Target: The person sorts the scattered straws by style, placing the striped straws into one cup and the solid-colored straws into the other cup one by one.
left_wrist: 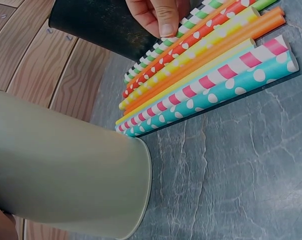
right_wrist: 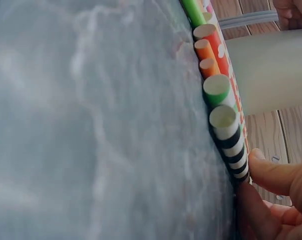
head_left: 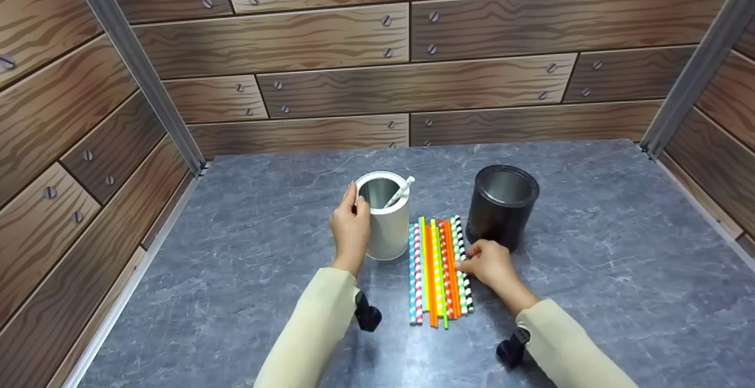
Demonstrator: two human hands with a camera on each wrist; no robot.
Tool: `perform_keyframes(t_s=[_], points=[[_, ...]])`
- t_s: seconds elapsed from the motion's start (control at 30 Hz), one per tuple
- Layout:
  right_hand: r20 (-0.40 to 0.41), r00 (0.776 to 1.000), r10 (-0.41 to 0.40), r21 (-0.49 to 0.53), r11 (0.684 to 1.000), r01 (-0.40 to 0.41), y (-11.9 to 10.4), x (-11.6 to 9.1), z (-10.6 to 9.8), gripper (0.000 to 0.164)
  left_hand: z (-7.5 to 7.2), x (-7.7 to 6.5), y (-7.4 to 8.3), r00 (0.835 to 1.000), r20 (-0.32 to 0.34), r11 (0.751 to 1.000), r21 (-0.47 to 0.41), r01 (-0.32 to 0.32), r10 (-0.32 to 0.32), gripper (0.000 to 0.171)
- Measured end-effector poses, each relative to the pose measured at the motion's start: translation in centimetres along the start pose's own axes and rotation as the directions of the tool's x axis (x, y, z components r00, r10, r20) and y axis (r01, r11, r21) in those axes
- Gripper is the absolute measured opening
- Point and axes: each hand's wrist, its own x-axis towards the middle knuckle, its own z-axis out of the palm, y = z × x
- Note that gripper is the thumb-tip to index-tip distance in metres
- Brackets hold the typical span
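Observation:
My left hand (head_left: 351, 232) holds the white can (head_left: 387, 234) at its left side, near the rim. One pale patterned paper straw (head_left: 401, 191) leans inside that can. Beside it on the table lies a row of colourful paper straws (left_wrist: 191, 85), striped, dotted and plain. At the row's right edge my right hand (head_left: 492, 267) pinches the black-and-white striped straw (right_wrist: 234, 152) between thumb and forefinger. The straw still lies alongside a green-and-white striped one (right_wrist: 218, 89). In the left wrist view, the white can hides most of my left hand.
A black can (head_left: 501, 223) stands open-topped just behind my right hand. The grey marbled table (head_left: 248, 293) reaches to wood-patterned walls (head_left: 330, 40) at the back and both sides.

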Motion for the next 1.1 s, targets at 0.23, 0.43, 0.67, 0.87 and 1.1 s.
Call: perform_keyframes(t_s=[0.23,0.43,0.67,0.87,1.1], points=[[0.021,1.000,0.014,-0.023,1.000,-0.013,-0.2,0.2,-0.3,0.027,0.0,0.0,0.1,1.000,-0.003,1.000,0.009,0.004,-0.004,0.043],[0.068,0.995,0.072,0.071,0.995,-0.077,-0.5,0.2,-0.5,0.019,0.1,0.0,0.0,1.000,-0.018,1.000,0.021,-0.003,0.004,0.043],[0.122,0.982,0.144,0.252,0.952,-0.171,-0.6,0.2,-0.3,0.019,0.1,0.0,-0.2,1.000,-0.025,1.000,0.012,-0.014,0.015,0.042],[0.114,0.978,0.176,0.300,0.932,-0.203,-1.0,0.1,-0.3,0.012,0.2,0.1,-0.1,0.998,-0.043,0.999,0.007,-0.044,0.044,0.042],[0.098,0.982,0.161,0.332,0.925,-0.184,-2.0,0.1,-0.5,0.007,0.2,0.0,0.0,0.997,-0.052,0.999,0.004,-0.050,0.050,0.041]])
